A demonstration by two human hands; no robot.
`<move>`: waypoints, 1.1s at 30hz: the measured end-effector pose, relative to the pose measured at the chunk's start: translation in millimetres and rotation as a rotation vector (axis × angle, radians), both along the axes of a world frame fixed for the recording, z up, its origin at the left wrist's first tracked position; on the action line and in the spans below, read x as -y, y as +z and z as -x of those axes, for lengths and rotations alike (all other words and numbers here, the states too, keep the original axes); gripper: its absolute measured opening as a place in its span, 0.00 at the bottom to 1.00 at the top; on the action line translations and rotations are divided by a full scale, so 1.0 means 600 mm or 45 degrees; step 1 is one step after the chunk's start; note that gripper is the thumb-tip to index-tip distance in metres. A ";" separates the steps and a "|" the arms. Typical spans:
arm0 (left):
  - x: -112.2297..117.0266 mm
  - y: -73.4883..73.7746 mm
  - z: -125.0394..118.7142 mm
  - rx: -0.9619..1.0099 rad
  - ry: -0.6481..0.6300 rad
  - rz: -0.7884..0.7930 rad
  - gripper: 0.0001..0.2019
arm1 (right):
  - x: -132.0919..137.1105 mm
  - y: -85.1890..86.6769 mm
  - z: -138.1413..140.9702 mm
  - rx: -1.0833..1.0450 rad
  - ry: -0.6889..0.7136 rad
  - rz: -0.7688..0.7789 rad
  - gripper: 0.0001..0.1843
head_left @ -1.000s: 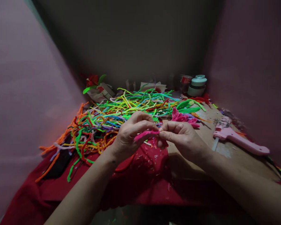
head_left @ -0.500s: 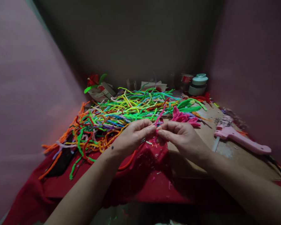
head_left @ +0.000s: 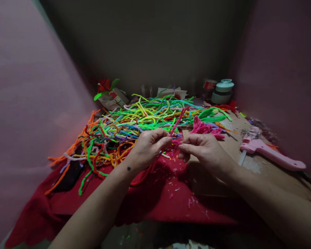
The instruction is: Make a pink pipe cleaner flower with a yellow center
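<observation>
A pink pipe cleaner [head_left: 176, 126] is pinched between my two hands, its long free end slanting up and to the right over the pile. My left hand [head_left: 152, 145] grips it between thumb and forefinger. On the other side, the thumb and forefinger of my right hand [head_left: 200, 147] close on its short end. A short pink stretch shows in the gap between the fingertips. Just beyond my right hand lie pink looped petal shapes [head_left: 203, 128]. A large tangle of coloured pipe cleaners [head_left: 145, 119] spreads behind both hands.
At right a pink glue gun [head_left: 269, 152] rests on a cardboard sheet [head_left: 223, 183]. Behind stand a pale green lidded jar [head_left: 223, 91] and a red-labelled container [head_left: 209, 84]. A red flower [head_left: 103, 86] is at back left. Pink scraps dot the red cloth [head_left: 168, 204].
My fingertips have drawn slightly apart, showing pink pipe cleaner between them. Its free end leans more to the right. The whole view has shifted a little.
</observation>
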State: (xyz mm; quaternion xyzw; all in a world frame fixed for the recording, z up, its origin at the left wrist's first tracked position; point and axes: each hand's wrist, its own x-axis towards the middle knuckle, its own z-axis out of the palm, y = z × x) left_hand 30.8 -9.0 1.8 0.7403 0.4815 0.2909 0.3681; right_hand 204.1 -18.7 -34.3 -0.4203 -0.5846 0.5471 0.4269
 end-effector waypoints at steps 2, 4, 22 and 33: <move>-0.001 -0.001 0.005 -0.073 -0.052 -0.030 0.10 | 0.002 -0.003 -0.001 0.095 0.020 -0.139 0.09; -0.002 -0.001 0.008 -0.128 -0.092 -0.064 0.10 | 0.006 -0.002 -0.003 0.203 0.011 -0.342 0.07; 0.012 -0.005 -0.007 -0.206 -0.089 -0.197 0.09 | 0.004 0.020 -0.002 0.269 0.010 -0.251 0.07; 0.009 -0.012 -0.015 0.090 -0.033 -0.067 0.08 | -0.006 0.001 0.003 -0.041 -0.012 0.112 0.11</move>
